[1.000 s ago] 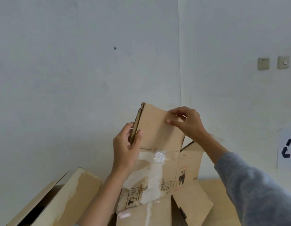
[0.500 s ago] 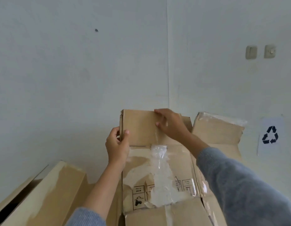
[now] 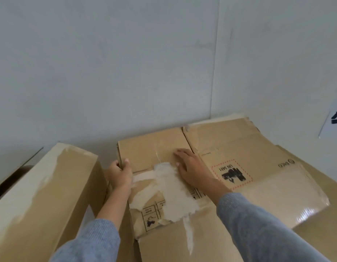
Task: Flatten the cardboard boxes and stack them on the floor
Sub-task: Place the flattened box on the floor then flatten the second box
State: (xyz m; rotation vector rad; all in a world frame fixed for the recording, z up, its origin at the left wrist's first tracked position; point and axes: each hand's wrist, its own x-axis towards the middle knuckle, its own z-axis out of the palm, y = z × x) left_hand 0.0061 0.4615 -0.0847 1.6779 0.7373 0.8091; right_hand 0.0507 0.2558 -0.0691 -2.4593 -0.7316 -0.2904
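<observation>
Head view: two pale walls (image 3: pixel 126 63) meet in a corner, a recycling sign (image 3: pixel 334 120) on the right one. The flattened box (image 3: pixel 163 195) lies on a cardboard stack (image 3: pixel 267 167) in that corner. Left hand (image 3: pixel 120 174) grips its left edge, fingers curled; right hand (image 3: pixel 190 167) presses flat, fingers straight. An upright box (image 3: pixel 41 195) stands close on the left.

Box (image 3: pixel 154 150) lowered flat (onto stack).

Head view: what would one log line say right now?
left hand: grips flattened box edge | right hand: presses flat on it | box: lying on stack
</observation>
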